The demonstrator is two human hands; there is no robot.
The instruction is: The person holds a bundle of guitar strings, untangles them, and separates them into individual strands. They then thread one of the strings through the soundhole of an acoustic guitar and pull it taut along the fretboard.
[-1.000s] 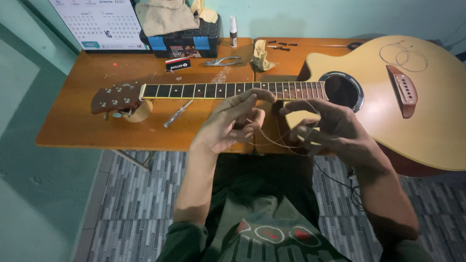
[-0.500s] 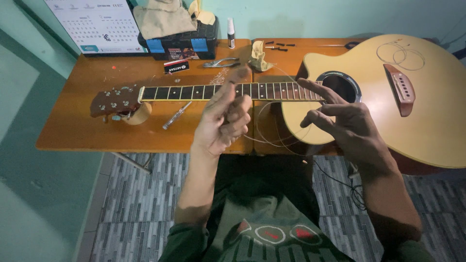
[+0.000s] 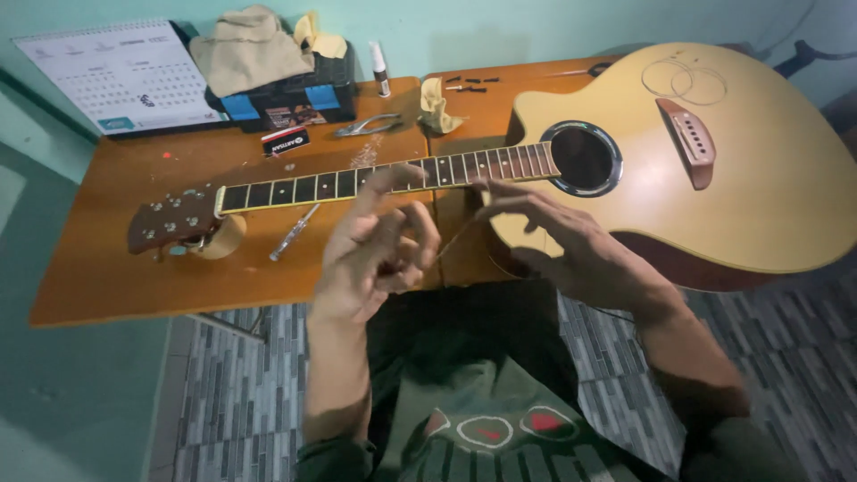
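I look down on a big wooden table (image 3: 107, 268) that fills most of the view. On it lies a big yellow guitar (image 3: 759, 178), its round body at three o'clock and its long dark neck (image 3: 357, 186) running toward nine o'clock. The brown head of the guitar (image 3: 170, 223) rests on a small pale roll (image 3: 228, 239). At eleven o'clock a white calendar (image 3: 116, 76) leans on the wall, and next to it a black and blue box (image 3: 286, 94) carries a tan cloth (image 3: 245, 49). My left hand (image 3: 375, 254) is up in the middle, just under the neck, with its fingers curled in and pinching a thin wire string (image 3: 455, 236). My right hand (image 3: 571, 245) is at four o'clock from it, near the sound hole (image 3: 582, 158), with its fingers spread; the string seems to run toward it, but I cannot tell if it grips it. Some coiled strings (image 3: 683, 80) sit on the guitar body at one o'clock. A small silver tool (image 3: 293, 232) lies on the table below the neck, and metal pliers (image 3: 366, 127) lie above it.
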